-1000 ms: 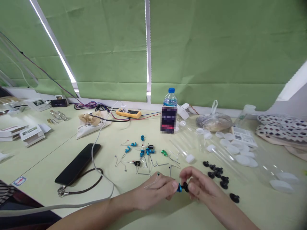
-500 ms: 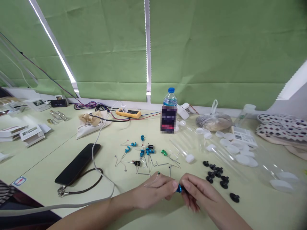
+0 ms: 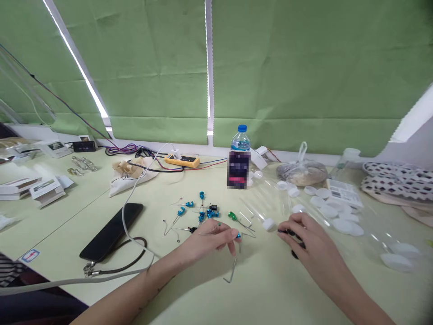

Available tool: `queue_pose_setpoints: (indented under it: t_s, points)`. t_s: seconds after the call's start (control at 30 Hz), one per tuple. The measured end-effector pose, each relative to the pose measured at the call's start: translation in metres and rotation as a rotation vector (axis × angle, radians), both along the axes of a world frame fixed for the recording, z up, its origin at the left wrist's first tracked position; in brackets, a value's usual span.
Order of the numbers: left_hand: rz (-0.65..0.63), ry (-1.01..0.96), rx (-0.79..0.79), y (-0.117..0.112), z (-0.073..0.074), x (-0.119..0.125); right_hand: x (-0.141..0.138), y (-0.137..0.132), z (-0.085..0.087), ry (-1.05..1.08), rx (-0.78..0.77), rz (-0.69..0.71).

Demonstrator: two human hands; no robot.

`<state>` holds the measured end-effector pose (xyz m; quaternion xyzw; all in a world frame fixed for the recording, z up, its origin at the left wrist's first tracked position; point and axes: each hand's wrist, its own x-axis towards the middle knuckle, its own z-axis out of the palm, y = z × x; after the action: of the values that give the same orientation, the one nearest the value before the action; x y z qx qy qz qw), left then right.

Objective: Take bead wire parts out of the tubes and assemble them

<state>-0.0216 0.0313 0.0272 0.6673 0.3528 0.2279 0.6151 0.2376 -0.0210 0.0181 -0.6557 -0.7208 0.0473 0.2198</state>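
Now: left hand pinches a blue part, right hand sits on the black caps

Your left hand (image 3: 206,241) has thumb and forefinger pressed together on a small blue part (image 3: 238,235), held just above the table (image 3: 270,293). The other fingers are curled under the palm. A bent wire (image 3: 232,270) runs down from below those fingertips toward the table, and you cannot tell whether its end touches the surface.

Your right hand (image 3: 309,243) lies well apart from the left, palm down, fingers curled close together over the black caps (image 3: 290,232). Thumb and forefinger meet at one cap, but the pictures do not show whether it is gripped or only touched. Another cap shows under the palm.

Between your two sets of fingertips lies a white cap (image 3: 268,224), nearer the right thumb. Just beyond your left fingertips sits a green part (image 3: 232,215), and further out a loose cluster of blue parts (image 3: 203,210) with their leads. Past your left wrist, on the outer side, a phone (image 3: 113,230) lies flat with a grey cable (image 3: 130,212) crossing it. Far beyond both hands stands a bottle (image 3: 241,155).
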Motion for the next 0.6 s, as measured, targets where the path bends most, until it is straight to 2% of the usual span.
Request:
queue_pose_setpoints:
  t_s: [0.1, 0.23, 0.33, 0.47, 0.53, 0.6]
  points:
    - [0.039, 0.034, 0.077, 0.001, -0.001, 0.000, 0.012, 0.006, -0.008, -0.151, -0.039, 0.008]
    - [0.113, 0.017, 0.032, 0.001, -0.008, 0.002, 0.018, 0.006, -0.017, -0.240, -0.045, 0.015]
    - [0.093, -0.034, 0.103, 0.000, -0.010, 0.003, 0.018, 0.003, -0.017, -0.309, 0.007, 0.021]
    - [-0.012, 0.047, 0.239, -0.003, -0.011, 0.004, 0.000, -0.003, -0.015, -0.319, 0.101, 0.085]
    - [-0.064, 0.073, 0.243, -0.005, -0.011, 0.005, -0.016, -0.009, -0.017, -0.260, 0.127, 0.163]
    - [-0.081, 0.012, 0.192, -0.006, -0.011, 0.006, -0.034, -0.016, -0.023, -0.151, 0.096, 0.242]
